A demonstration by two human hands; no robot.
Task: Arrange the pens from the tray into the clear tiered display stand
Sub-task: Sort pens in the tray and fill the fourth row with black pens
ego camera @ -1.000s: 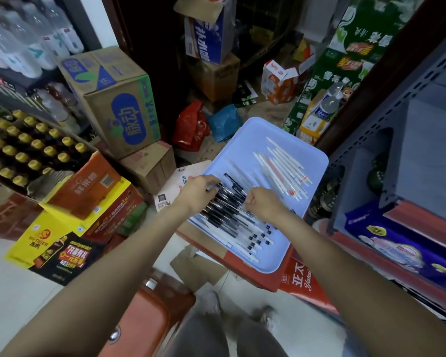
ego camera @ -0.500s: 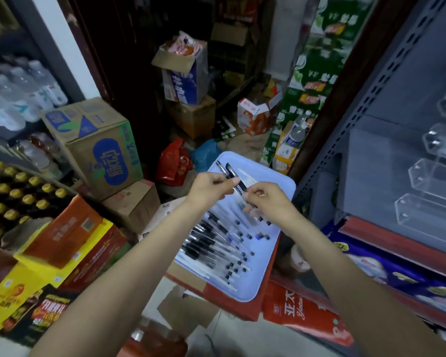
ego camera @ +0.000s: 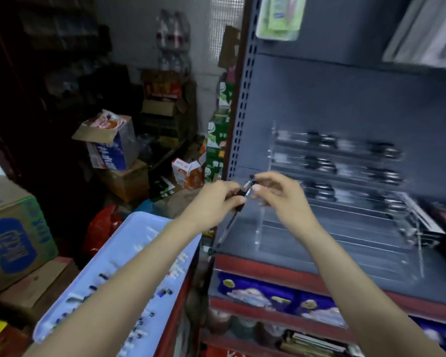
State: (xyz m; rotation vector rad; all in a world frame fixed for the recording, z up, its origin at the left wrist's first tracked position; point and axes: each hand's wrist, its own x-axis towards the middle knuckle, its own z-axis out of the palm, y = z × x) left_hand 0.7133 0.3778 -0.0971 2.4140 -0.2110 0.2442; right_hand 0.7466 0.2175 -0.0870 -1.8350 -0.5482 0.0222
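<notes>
Both hands pinch a small bunch of pens [ego camera: 238, 202]: left hand [ego camera: 216, 204] wraps the dark grip part, right hand [ego camera: 276, 191] w/ fingertips [ego camera: 254, 177] nipping the top ends. Exact pen count can't tell, too blurry. Bunch hangs tilted, tips down-left, just in front of the clear stand [ego camera: 345, 207] to the right on the shelf [ego camera: 268, 261]. Upper tiers already hold pens, lower ones look bare. Tray [ego camera: 139, 228] w/ remaining pens sits below-left of the grip. Risk, prob: loose pinch on several pens, one could slip out and drop btwn tray and shelf; or pens go in crooked across a tier edge.
</notes>
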